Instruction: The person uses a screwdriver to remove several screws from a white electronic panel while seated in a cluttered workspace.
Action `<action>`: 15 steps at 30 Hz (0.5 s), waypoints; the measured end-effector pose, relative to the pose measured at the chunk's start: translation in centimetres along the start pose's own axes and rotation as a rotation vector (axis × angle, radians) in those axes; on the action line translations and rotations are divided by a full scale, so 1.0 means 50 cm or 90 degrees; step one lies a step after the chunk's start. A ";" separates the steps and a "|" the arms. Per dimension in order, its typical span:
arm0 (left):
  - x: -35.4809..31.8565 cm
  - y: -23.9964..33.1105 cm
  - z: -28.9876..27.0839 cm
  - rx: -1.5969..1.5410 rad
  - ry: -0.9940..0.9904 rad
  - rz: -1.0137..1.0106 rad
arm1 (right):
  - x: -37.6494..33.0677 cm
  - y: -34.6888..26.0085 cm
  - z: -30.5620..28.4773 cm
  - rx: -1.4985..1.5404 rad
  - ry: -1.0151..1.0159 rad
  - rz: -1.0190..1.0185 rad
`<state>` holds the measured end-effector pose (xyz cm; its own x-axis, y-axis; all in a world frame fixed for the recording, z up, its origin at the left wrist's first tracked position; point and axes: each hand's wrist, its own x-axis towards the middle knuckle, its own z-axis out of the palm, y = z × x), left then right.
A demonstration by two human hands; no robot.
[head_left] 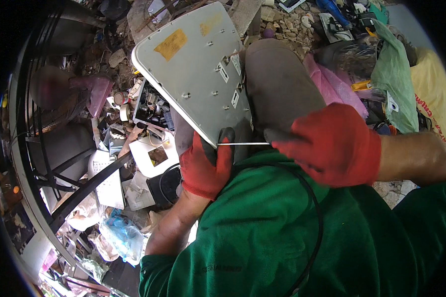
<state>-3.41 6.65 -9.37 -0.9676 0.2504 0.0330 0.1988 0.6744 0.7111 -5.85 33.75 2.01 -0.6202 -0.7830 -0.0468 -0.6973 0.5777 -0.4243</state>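
Observation:
A flat grey-white panel [195,79] with rounded corners, rivets and small labels leans across my lap, tilted away from me. Its near corner sits in my left hand [205,168], which wears a red glove with dark fingertips and closes around the edge. In the matching glove, my right hand [334,146] is wrapped round a tool with a thin, straight metal shaft [248,143], which looks like a screwdriver. The shaft lies level, and its tip meets the panel's edge by my left thumb. My fingers hide the tool's handle.
A box of small parts [153,104] and a white frame-like piece [153,156] lie left of my legs. Dark metal bars [91,188] cross the left side. Green [394,74] and yellow bags [433,89] lie at right, with rubble [287,29] at the far side.

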 end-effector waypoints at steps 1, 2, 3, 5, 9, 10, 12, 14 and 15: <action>0.001 0.001 0.000 -0.004 -0.001 -0.004 | 0.004 0.004 -0.017 0.276 -0.046 0.175; -0.001 0.003 -0.001 -0.005 0.000 -0.008 | 0.008 0.006 -0.037 0.552 -0.092 0.348; -0.001 0.008 0.001 -0.024 0.009 -0.010 | 0.012 0.010 -0.046 0.828 -0.141 0.520; -0.002 0.006 0.004 -0.028 0.025 0.006 | 0.002 0.027 -0.031 0.951 -0.167 0.490; 0.004 0.011 0.001 -0.055 0.005 -0.015 | -0.006 0.033 0.014 0.622 -0.096 0.245; 0.006 0.018 -0.002 -0.083 -0.013 -0.045 | -0.014 0.028 0.031 0.446 -0.001 0.119; 0.005 0.006 -0.002 -0.037 0.003 -0.009 | -0.022 0.005 0.032 0.113 0.009 0.101; 0.005 0.004 -0.002 -0.017 0.007 0.004 | -0.018 -0.003 0.023 -0.039 -0.001 0.068; 0.004 0.006 -0.002 -0.019 0.003 -0.001 | -0.011 -0.005 0.011 -0.025 -0.017 0.045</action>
<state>-3.53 6.84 -9.09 -0.9685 0.2465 0.0355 0.1931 0.6533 0.7321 -5.15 33.93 1.63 -0.6588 -0.7457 -0.0999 -0.6659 0.6397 -0.3840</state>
